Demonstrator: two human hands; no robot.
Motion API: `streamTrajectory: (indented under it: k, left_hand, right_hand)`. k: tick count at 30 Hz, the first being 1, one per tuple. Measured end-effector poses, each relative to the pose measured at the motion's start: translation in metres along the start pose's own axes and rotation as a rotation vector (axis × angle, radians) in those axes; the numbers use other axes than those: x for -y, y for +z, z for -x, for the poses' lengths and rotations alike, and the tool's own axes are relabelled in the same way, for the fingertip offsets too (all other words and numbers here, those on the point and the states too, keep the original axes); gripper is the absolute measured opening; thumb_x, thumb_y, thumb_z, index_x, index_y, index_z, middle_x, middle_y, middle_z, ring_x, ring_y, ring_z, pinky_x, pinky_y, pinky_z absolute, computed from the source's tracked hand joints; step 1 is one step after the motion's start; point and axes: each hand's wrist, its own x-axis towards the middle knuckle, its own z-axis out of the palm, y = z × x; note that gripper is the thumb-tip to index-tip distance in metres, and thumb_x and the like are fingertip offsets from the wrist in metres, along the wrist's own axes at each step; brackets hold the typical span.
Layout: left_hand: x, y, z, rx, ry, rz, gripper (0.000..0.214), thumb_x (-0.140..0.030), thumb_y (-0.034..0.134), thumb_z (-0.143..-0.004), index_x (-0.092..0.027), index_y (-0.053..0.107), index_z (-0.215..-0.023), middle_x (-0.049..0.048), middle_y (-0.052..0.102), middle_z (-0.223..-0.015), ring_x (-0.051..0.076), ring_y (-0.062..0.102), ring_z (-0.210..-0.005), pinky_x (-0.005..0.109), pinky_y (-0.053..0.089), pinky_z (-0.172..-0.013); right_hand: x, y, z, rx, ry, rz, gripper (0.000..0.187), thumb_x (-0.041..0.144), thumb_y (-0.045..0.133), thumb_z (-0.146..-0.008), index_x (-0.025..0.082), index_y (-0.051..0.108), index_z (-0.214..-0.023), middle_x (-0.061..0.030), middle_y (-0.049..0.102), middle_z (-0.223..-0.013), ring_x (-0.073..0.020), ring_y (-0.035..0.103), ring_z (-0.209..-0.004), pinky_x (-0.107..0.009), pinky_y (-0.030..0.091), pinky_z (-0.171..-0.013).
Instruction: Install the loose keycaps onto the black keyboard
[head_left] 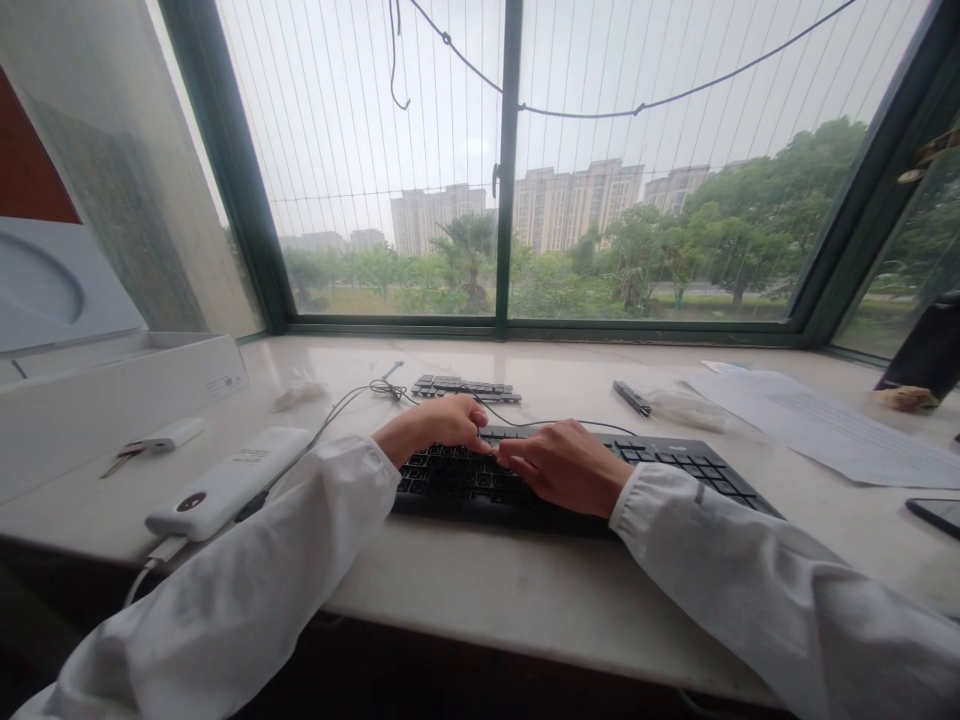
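A black keyboard [585,520] lies on the pale sill under both hands. Its right-hand block shows keycaps, while many spots on its left and middle look bare of them. My left hand [442,420] is over the upper middle of the keyboard, fingers curled and tips pointing down at the keys. From the right, my right hand [566,465] meets it, thumb and fingers pressed together close to the left fingertips. Whatever is between the fingers, if anything, is hidden. Just behind the keyboard lie rows of loose dark keycaps [466,388].
To the left lie a white power bank [225,485] with cables, a small white item with keys [161,437] and a white box [120,400]. Right of the keycaps are a small black object [631,398], clear plastic [686,408], paper sheets [810,420] and a phone [937,515].
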Motion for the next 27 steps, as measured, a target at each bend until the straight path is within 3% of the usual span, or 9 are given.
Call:
streamTrajectory:
  k: [11,20,27]
  left_hand:
    - [-0.004,-0.003,0.0,0.074,-0.103,0.013,0.045,-0.034,0.066,-0.058,-0.022,0.023,-0.065,-0.0078,0.016,-0.053,0.009,0.016,-0.049,0.03,0.009,-0.052]
    - [0.002,0.0,-0.001,0.044,-0.009,-0.032,0.04,-0.026,0.064,-0.056,-0.019,0.024,-0.056,-0.0074,0.02,-0.051,0.008,0.017,-0.051,0.029,0.01,-0.053]
    - [0.017,-0.003,0.003,0.05,-0.08,0.206,0.05,-0.038,0.071,-0.054,-0.021,0.024,-0.062,-0.008,0.02,-0.053,0.008,0.016,-0.049,0.028,0.009,-0.05]
  right_hand:
    - [0.0,-0.003,-0.002,0.007,-0.1,0.065,0.028,0.029,0.036,-0.093,0.028,0.063,-0.101,-0.0024,0.066,-0.065,-0.0141,0.058,-0.055,-0.029,0.017,-0.052]
    - [0.002,-0.003,-0.003,0.033,-0.113,0.081,0.033,0.034,0.031,-0.096,0.024,0.063,-0.094,-0.0047,0.067,-0.064,-0.0141,0.058,-0.054,-0.027,0.022,-0.053]
    - [0.002,-0.004,0.001,0.011,-0.072,0.07,0.035,0.033,0.031,-0.095,0.024,0.065,-0.095,-0.0042,0.068,-0.067,-0.0137,0.058,-0.055,-0.028,0.02,-0.053]
